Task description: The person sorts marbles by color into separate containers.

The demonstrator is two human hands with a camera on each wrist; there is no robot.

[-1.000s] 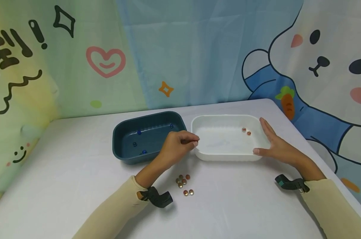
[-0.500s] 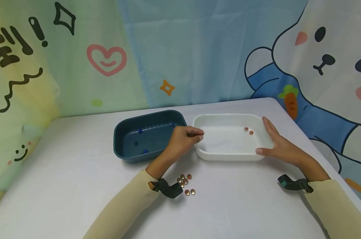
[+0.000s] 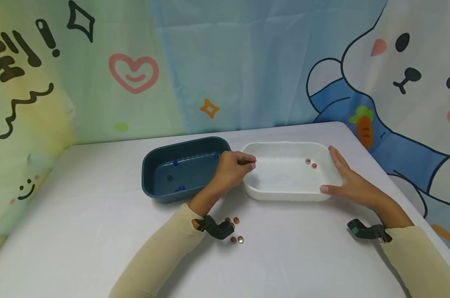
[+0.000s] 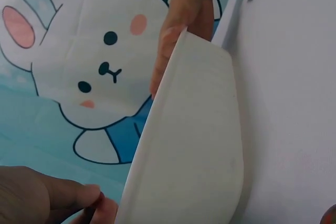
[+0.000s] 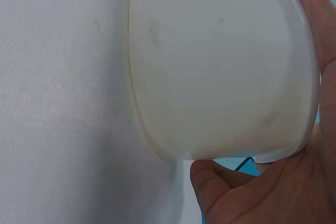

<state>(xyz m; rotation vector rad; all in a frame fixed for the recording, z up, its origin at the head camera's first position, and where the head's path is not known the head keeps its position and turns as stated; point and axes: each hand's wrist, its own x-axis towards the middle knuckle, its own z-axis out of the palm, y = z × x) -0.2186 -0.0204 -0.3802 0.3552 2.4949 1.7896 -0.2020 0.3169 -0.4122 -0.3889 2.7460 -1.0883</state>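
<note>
My left hand (image 3: 230, 169) is over the left end of the white basin (image 3: 284, 196), thumb and fingertips pinched on a small dark-red piece, probably a marble (image 4: 100, 199). Most of that piece is hidden by the fingertips. My right hand (image 3: 353, 184) rests against the basin's right end, thumb at the near side and straight fingers along the far side. Two orange-brown marbles (image 3: 311, 163) lie inside the basin. On the cloth below the left wrist, several similar marbles (image 3: 236, 220) sit in a loose group, partly covered by the wrist camera.
A dark teal basin (image 3: 150, 191) stands left of the white one, close beside it, with several blue marbles (image 3: 182, 188) in it. White cloth (image 3: 98, 231) covers the table. A printed curtain (image 3: 240, 74) hangs behind the far edge.
My left hand has shifted slightly up and right over the white basin's left rim, still pinching. The wrist camera now covers part of the marble group. My right hand stays against the basin.
</note>
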